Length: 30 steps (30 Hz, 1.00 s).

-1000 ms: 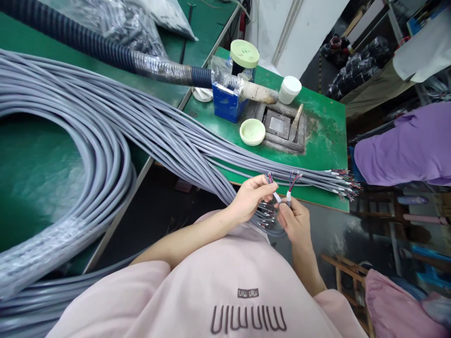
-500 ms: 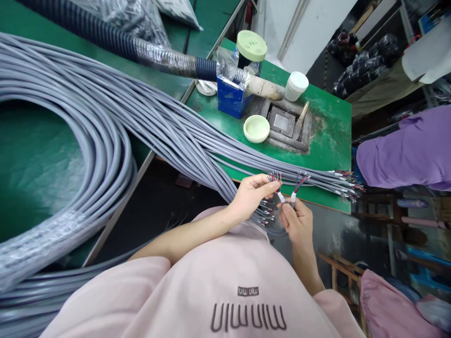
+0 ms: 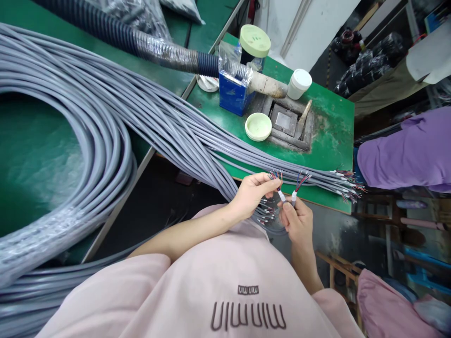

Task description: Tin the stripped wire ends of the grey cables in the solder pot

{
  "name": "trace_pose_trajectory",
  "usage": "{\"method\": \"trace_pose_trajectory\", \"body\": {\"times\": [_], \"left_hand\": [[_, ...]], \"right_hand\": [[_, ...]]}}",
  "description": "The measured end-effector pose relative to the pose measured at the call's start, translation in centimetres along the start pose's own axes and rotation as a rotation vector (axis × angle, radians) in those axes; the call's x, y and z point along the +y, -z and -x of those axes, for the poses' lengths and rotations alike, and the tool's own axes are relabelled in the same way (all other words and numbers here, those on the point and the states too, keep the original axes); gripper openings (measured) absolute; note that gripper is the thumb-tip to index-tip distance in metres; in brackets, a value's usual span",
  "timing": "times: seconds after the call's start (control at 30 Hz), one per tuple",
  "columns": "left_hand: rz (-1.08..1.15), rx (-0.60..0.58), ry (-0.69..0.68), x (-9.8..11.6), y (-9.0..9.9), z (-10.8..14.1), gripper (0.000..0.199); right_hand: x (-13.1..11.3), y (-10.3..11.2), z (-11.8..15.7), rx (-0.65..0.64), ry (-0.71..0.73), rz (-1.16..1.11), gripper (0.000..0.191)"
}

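Note:
My right hand (image 3: 298, 220) grips two grey cable ends close to my body, with their stripped ends pointing up. Each has a white wrapped band (image 3: 293, 195) and a spray of thin coloured wires (image 3: 302, 180) above it. Between thumb and fingers, my left hand (image 3: 254, 191) pinches the wires of the left cable end (image 3: 282, 196). Just below lie more cable ends (image 3: 266, 213) with bared wires, partly behind my hands. Beyond the hands, a thick bundle of grey cables (image 3: 246, 151) runs across the green bench to fanned-out wire ends (image 3: 347, 184).
On the green bench (image 3: 329, 126) stand a blue box (image 3: 232, 96), a ribbed hose (image 3: 158, 51), a white tub (image 3: 299, 84), a pale green dish (image 3: 258, 126) and a sooty square recess (image 3: 286, 123) with a brush-like stick. A person in purple (image 3: 405, 152) is at the right.
Both hands keep their hold, and the left fingers have barely shifted at the wires. The bench items sit slightly differently in view as my head moves a little.

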<state>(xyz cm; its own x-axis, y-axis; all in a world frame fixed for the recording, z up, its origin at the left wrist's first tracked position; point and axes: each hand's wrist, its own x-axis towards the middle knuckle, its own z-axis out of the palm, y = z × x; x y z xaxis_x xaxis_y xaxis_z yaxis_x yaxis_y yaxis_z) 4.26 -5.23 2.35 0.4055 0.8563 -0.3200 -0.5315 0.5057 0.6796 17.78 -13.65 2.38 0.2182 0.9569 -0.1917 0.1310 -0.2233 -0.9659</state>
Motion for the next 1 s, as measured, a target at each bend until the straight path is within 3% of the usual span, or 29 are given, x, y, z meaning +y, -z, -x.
{"method": "trace_pose_trajectory", "body": {"times": [1.0], "left_hand": [[0.041,0.019,-0.056,-0.13,-0.16,-0.17,0.019]], "right_hand": [[0.87,-0.13,-0.68,-0.043,-0.041,-0.169,0.024]]}}
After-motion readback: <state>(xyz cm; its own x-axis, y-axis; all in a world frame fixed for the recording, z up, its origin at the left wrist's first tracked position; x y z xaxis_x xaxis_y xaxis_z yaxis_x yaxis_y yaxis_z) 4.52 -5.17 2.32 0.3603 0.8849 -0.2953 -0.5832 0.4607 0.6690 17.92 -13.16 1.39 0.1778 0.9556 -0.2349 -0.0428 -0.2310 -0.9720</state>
